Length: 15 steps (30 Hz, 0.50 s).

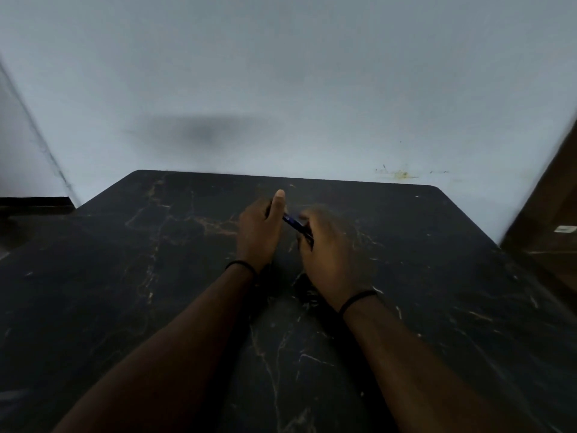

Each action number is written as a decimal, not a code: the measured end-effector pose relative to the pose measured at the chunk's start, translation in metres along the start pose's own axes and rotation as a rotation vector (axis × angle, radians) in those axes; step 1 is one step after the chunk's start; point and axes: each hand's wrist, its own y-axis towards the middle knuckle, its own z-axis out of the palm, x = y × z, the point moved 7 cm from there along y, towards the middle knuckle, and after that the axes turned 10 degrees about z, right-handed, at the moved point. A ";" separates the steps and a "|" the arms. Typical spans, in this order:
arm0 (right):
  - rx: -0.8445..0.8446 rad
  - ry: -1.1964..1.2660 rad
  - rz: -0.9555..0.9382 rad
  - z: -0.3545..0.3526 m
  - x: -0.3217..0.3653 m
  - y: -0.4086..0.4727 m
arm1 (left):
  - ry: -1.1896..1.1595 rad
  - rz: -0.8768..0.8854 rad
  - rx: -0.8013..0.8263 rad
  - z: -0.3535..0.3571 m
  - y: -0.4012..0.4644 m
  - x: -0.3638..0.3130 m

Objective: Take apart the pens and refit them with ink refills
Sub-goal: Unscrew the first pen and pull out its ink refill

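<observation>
A dark blue pen [292, 220] is held between both hands above the middle of the black marble table [156, 292]. My left hand [260, 229] grips its far end, thumb pointing up. My right hand [324, 251] closes around its near end and is blurred by motion. Only a short stretch of the pen shows between the hands; the rest is hidden in the fingers. Something dark and small [307, 292] lies on the table under my right wrist, too dim to make out.
The table's far edge meets a pale wall [281, 89]. A brown wooden surface [549, 220] stands at the right edge. A dark strip of floor or ledge [34, 204] lies at the left.
</observation>
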 end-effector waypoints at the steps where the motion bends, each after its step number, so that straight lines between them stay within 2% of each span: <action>1: 0.002 -0.011 -0.005 0.002 0.000 0.000 | 0.045 0.028 0.020 0.003 0.001 0.001; 6: 0.013 -0.128 -0.031 0.010 -0.005 0.005 | 0.195 0.107 0.057 0.004 0.001 0.004; 10: 0.134 -0.081 0.011 0.021 -0.010 0.004 | 0.276 0.157 0.091 0.004 -0.002 0.001; 15: 0.156 -0.119 0.072 0.026 -0.010 0.004 | 0.308 0.181 0.106 0.003 -0.003 0.000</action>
